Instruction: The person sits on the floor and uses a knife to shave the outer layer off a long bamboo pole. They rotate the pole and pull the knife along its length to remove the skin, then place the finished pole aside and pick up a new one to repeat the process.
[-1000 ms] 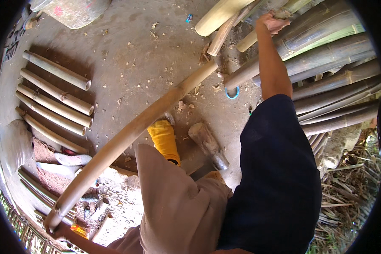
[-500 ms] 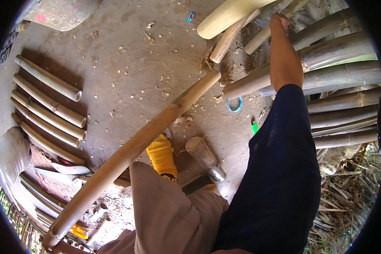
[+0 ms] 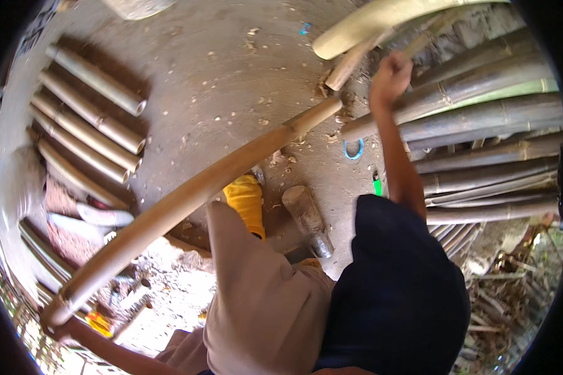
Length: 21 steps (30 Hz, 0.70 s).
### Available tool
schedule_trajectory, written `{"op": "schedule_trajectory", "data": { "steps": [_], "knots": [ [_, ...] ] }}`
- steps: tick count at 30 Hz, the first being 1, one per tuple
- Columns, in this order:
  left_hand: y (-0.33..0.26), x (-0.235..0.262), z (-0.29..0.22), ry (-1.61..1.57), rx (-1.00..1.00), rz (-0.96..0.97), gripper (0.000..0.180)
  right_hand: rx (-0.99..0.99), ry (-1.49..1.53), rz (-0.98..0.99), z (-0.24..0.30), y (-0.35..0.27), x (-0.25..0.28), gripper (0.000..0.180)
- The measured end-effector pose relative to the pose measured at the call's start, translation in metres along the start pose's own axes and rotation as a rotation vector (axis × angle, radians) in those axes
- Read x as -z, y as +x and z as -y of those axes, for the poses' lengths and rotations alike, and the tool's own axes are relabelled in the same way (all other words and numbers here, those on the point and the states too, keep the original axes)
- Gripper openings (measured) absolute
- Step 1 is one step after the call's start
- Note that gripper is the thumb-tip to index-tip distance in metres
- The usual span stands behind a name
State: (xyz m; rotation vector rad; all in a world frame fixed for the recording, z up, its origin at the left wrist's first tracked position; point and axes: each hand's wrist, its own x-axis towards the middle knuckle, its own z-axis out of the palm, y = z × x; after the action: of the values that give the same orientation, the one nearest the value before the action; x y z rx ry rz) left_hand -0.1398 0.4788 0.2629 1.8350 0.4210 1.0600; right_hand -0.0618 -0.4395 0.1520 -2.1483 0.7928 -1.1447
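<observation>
The left hand (image 3: pixel 55 317) is closed around the near end of a long bamboo pole (image 3: pixel 187 203), low at the left edge of the view. The pole slants up and right across the dirt floor (image 3: pixel 219 75), and its far end lies near the foot of a stack of poles (image 3: pixel 481 125). The right hand (image 3: pixel 391 75) is stretched far out and looks curled into a fist at that stack, just beside a short pale stick (image 3: pixel 350 62); whether it actually grips anything I cannot tell, since only its back shows.

The main risk is the reach. With the right arm fully extended and the left holding one end of a long pole, balance is likely poor, and a tug on a stacked pole could pull the person forward. Round poles lying on one another may roll once one shifts, and could pinch the fingers. The long pole is held at one end only, so it could swing or slip and strike the yellow shoe (image 3: pixel 247 200) or the wooden block (image 3: pixel 303 212) below it. A row of cut bamboo lengths (image 3: pixel 91 125) lies at the left, well apart from both hands.
</observation>
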Motion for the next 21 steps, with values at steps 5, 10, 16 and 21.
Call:
{"op": "schedule_trajectory", "data": {
  "steps": [5,10,16,21],
  "knots": [
    [-0.016,0.001,0.008,-0.102,0.121,0.061,0.034,0.532,-0.229,1.01,0.074,-0.168,0.029,0.074],
    [-0.038,0.01,-0.02,-0.108,0.462,-0.001,0.041,0.823,-0.095,1.039,0.057,-0.176,-0.024,0.058],
    [-0.057,0.242,-0.064,0.385,0.712,-0.007,0.046,1.016,0.091,1.486,0.235,-0.228,-0.019,0.047],
    [-0.172,0.339,-0.093,0.454,0.735,0.138,0.039,1.254,0.13,1.608,0.357,-0.258,-0.009,0.045]
  ]
}}
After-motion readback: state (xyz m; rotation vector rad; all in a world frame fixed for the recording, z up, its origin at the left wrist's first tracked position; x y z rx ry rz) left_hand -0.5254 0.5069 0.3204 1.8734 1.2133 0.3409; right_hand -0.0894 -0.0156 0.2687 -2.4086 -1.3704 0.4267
